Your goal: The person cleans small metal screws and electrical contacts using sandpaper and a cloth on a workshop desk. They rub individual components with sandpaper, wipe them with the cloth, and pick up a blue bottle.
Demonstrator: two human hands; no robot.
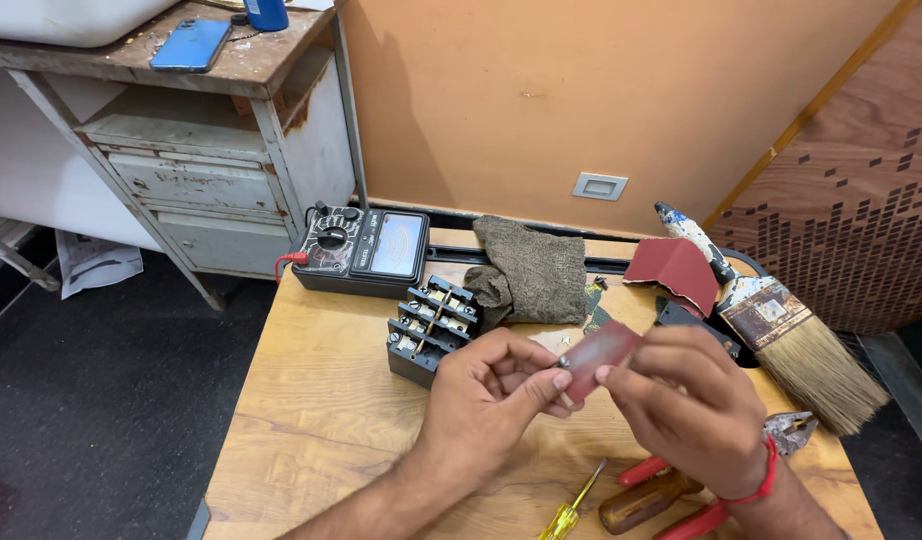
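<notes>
Screwdrivers: a yellow-handled screwdriver (571, 512) and an amber-handled screwdriver (643, 503) lie at the bottom edge of the frame, just right of centre.
Pliers: red-handled pliers (771, 450) lie low right, partly under the right wrist.
Left hand: the left hand (486, 395), low centre, has thumb and fingers closed on the left end of a small reddish sandpaper piece (601, 355).
Right hand: the right hand (696, 400), right of centre, pinches the same piece at its right end.
Sandpaper piece: held between both hands above the wooden table (311, 420), at the frame's centre.
Terminal block: a black terminal block (431, 328) sits just beyond the left hand.
Cloth: a grey-brown cloth (531, 270) lies behind it.
Meter: an analogue multimeter (366, 250) stands at the table's far edge, left of centre.
Brush: a worn paintbrush (781, 330) lies at right, beside a red sandpaper sheet (676, 268).
Cabinet: an old metal cabinet (201, 170) fills the upper left, with a blue phone (191, 45) on top.
</notes>
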